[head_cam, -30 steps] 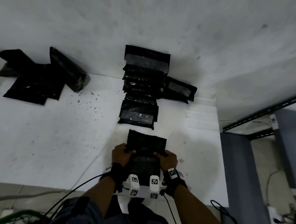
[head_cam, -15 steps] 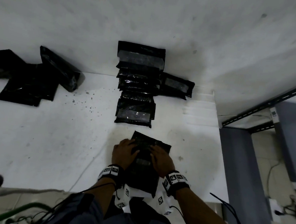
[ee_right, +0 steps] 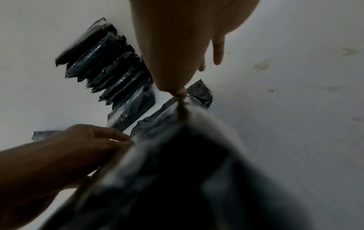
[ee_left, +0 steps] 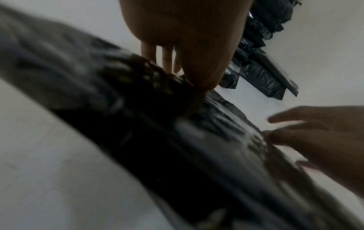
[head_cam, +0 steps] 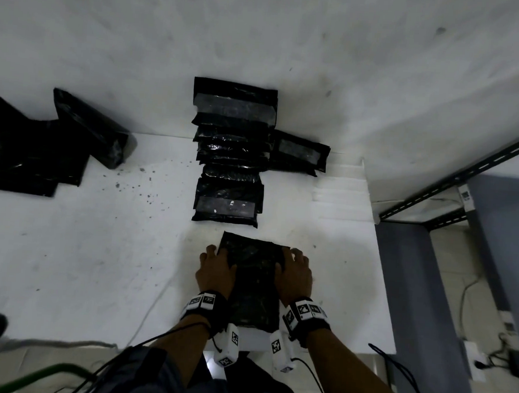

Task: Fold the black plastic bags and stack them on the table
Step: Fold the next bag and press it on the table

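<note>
Crinkled black plastic bag (head_cam: pixel 251 282) is lying flat at the near edge of the white table (head_cam: pixel 67 245), long axis running near-to-far. Left hand (head_cam: pixel 215 269) and right hand (head_cam: pixel 294 274) are flanking its long sides, equally close, fingers spread flat, thumbs pressing down on the bag's edges. Row of folded black bags (head_cam: pixel 232 152) is sitting just beyond its far end. Both wrist views are blurring; bag's underside is hidden.

My rig, itemised: black wrist straps (head_cam: pixel 212 307) carrying white tag-printed blocks; white camera pods (head_cam: pixel 228 344); black cables (head_cam: pixel 164 336) trailing toward 7 o'clock; dark sleeves.
</note>
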